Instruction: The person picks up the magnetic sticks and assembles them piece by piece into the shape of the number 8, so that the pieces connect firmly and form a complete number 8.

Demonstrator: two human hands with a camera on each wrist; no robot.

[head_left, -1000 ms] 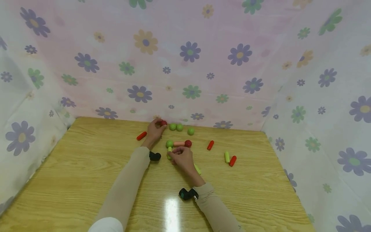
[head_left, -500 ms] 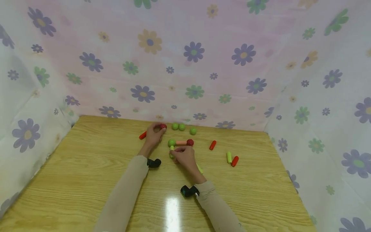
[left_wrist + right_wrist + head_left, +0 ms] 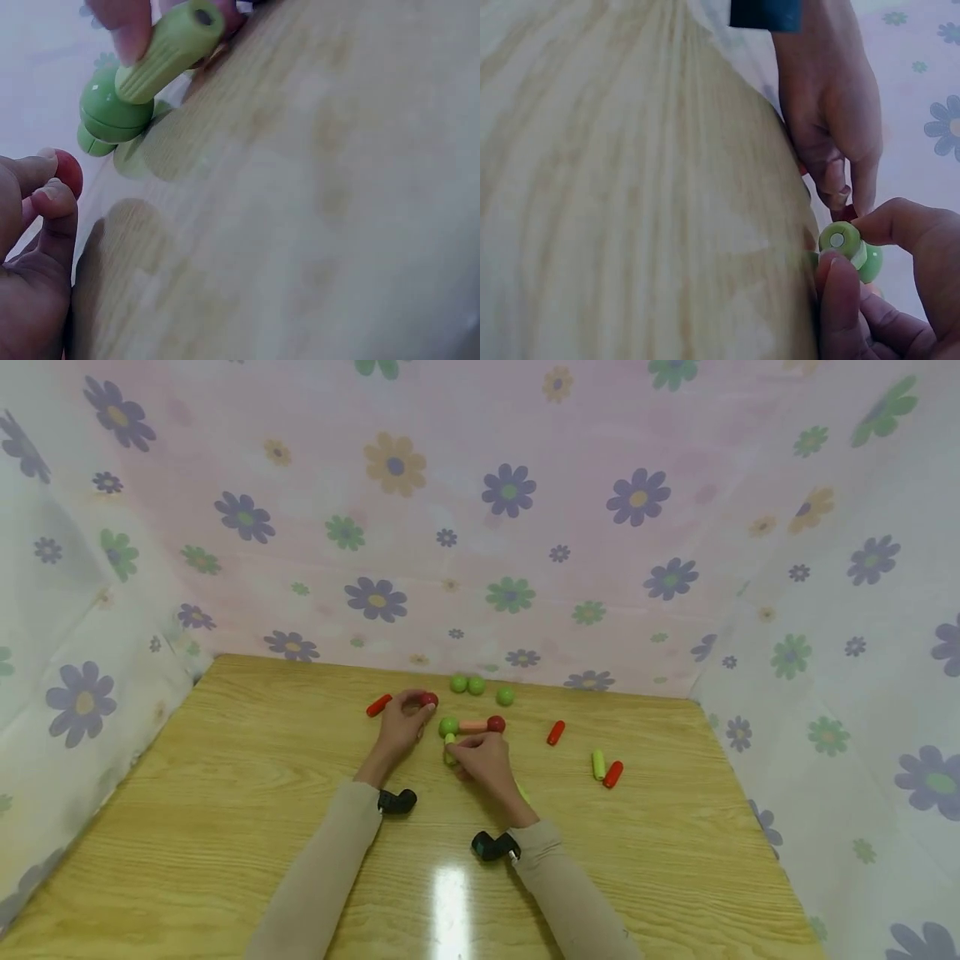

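Observation:
My left hand (image 3: pixel 401 731) pinches a red ball (image 3: pixel 429 699) between thumb and fingertips; the left wrist view shows the same red ball (image 3: pixel 69 174) at the fingertips. My right hand (image 3: pixel 486 764) pinches a yellow-green grooved stick (image 3: pixel 450 748), whose near end has a round hole in the right wrist view. The stick's far end meets a green ball (image 3: pixel 448 727). From that ball a pinkish-orange stick (image 3: pixel 473 726) runs right to a dark red ball (image 3: pixel 496 724). The left hand is just left of and behind this joined group.
Several green balls (image 3: pixel 476 685) lie near the back edge. A red stick (image 3: pixel 378 706) lies left of the left hand. To the right are a red stick (image 3: pixel 556 732) and a yellow-green stick (image 3: pixel 598 765) beside another red one (image 3: pixel 613 774). Another yellow-green piece (image 3: pixel 522 792) is partly behind the right wrist.
My left hand has drawn the red ball back from the rear edge toward the joined pieces. The right hand keeps its pinch on the yellow-green stick. The head view has shifted slightly.

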